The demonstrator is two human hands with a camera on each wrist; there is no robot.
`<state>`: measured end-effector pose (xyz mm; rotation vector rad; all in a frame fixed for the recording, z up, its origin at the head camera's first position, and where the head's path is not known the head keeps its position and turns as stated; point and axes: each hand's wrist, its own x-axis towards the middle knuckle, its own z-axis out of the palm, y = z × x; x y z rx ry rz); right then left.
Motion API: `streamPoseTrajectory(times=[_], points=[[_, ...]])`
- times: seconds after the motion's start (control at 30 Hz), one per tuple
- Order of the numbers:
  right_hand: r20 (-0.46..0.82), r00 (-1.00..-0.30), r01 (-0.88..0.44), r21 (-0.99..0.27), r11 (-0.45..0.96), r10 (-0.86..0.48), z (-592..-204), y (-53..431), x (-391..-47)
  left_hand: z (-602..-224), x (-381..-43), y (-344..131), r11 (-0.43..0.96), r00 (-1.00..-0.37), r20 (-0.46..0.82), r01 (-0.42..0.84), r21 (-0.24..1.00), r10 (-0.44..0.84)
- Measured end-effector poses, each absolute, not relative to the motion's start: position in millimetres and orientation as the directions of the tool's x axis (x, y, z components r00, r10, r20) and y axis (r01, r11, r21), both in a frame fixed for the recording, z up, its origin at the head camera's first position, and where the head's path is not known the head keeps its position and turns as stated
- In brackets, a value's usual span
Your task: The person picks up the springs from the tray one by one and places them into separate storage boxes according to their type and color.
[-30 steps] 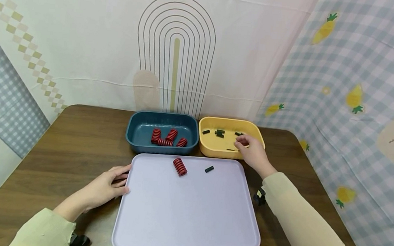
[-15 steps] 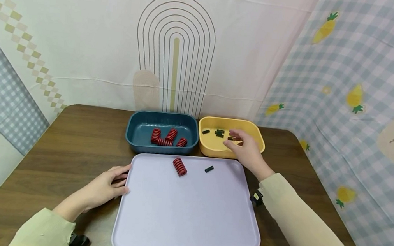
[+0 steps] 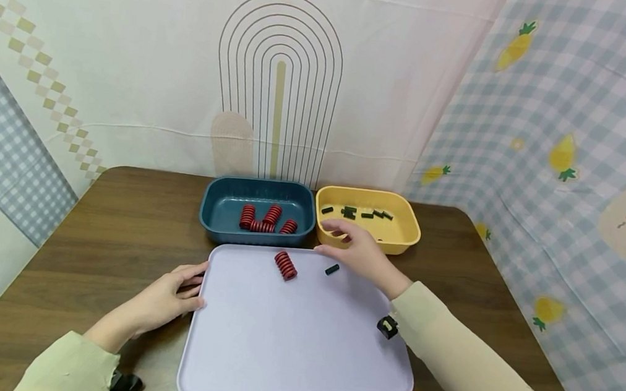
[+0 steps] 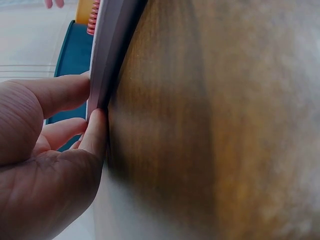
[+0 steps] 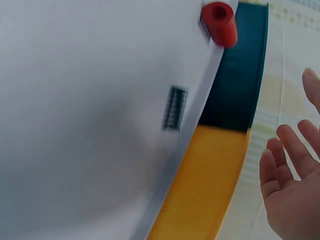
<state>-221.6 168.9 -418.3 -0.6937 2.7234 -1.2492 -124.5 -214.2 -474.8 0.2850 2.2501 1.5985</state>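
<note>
My left hand rests at the left edge of a pale lilac tray; in the left wrist view its fingertips touch the rim. My right hand hovers over the tray's far right part, fingers spread and loosely bent, and holds nothing visible. Just under and left of it lies a small dark green coil spring, seen too in the right wrist view. Further left on the tray is a larger red coil spring.
Behind the tray, a dark blue bin holds several red springs. Beside it, a yellow bin holds several small green springs. All stand on a brown wooden table, with patterned cloth behind.
My right hand has left the yellow bin, moving left and toward me over the tray's far edge. More green springs show in the yellow bin. My left hand stays put.
</note>
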Motion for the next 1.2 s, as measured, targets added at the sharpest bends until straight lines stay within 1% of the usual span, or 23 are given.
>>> streamPoseTrajectory(times=[0.3,0.4,0.57,0.73,1.0,1.2], points=[[0.044,-0.838,-0.388,-0.749,0.537,-0.544,-429,144,-210,-475,-125,-215,0.337,-0.913,-0.168,-0.036,0.941,0.371],[0.013,-0.826,-0.389,-0.736,0.554,-0.564,-435,139,-209,-475,-125,-215,0.329,-0.914,-0.166,-0.038,0.943,0.371],[-0.052,-0.814,-0.371,-0.719,0.588,-0.578,-442,131,-208,-477,-125,-216,0.317,-0.913,-0.167,-0.044,0.947,0.372],[-0.087,-0.807,-0.376,-0.687,0.622,-0.584,-447,123,-209,-479,-125,-215,0.301,-0.914,-0.163,-0.047,0.952,0.372],[-0.114,-0.812,-0.380,-0.640,0.667,-0.572,-451,114,-212,-480,-125,-215,0.296,-0.914,-0.163,-0.051,0.954,0.370],[-0.105,-0.804,-0.413,-0.609,0.677,-0.585,-453,111,-214,-480,-125,-215,0.296,-0.915,-0.166,-0.054,0.954,0.368]])
